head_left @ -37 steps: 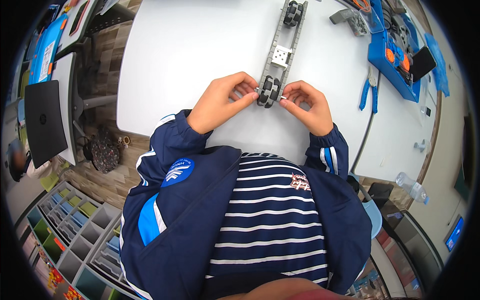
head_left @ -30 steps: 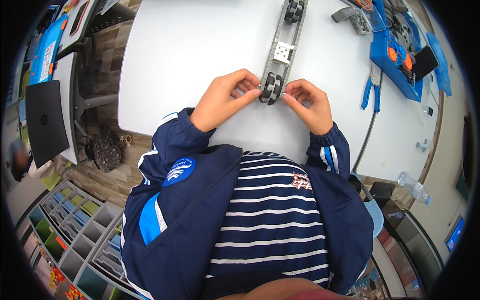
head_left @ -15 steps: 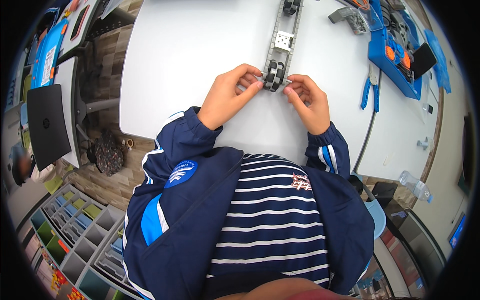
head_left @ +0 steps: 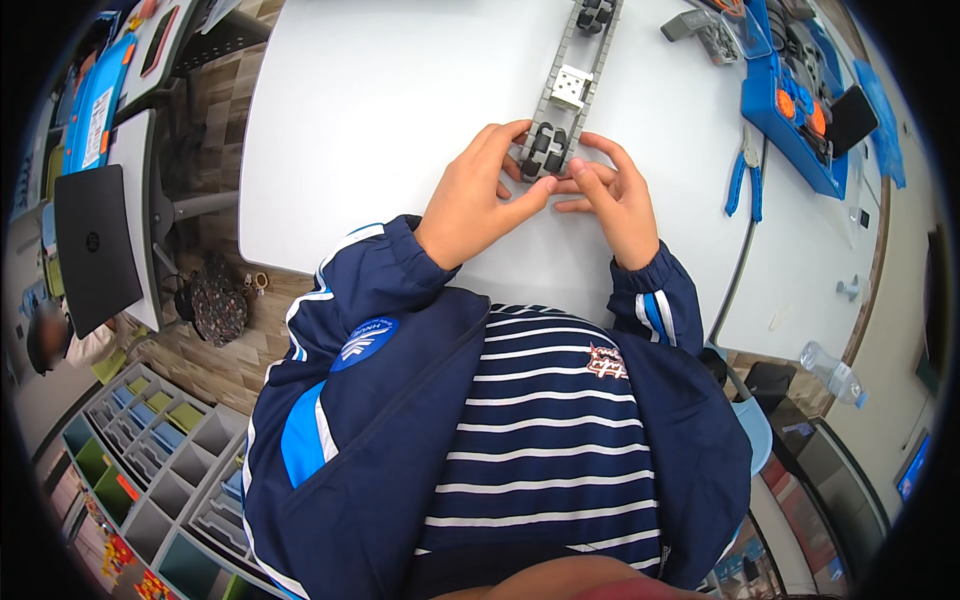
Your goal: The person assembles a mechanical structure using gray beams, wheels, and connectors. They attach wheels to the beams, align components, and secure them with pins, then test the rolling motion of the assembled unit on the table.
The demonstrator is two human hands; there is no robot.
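A long grey frame of narrow slatted rails lies on the white table, running away from me. Between its rails, at the near end, sits a wheel with black rollers; another black-rollered wheel is at the far end. A white perforated bracket bridges the rails between them. My left hand curls round the near left corner, its index finger along the rail and thumb at the end. My right hand pinches the near right corner, thumb and index finger against it. The fingertips partly hide what they touch.
Blue-handled pliers lie to the right. Beyond them stands a blue bin of orange, blue and grey parts. A grey part lies at the back right. A clear bottle is at the right edge; a black laptop is at left.
The frame's near end has shifted slightly, and its far end has swung a little right. Both hands have closed in around the near end; my left thumb has moved right, below the wheel.
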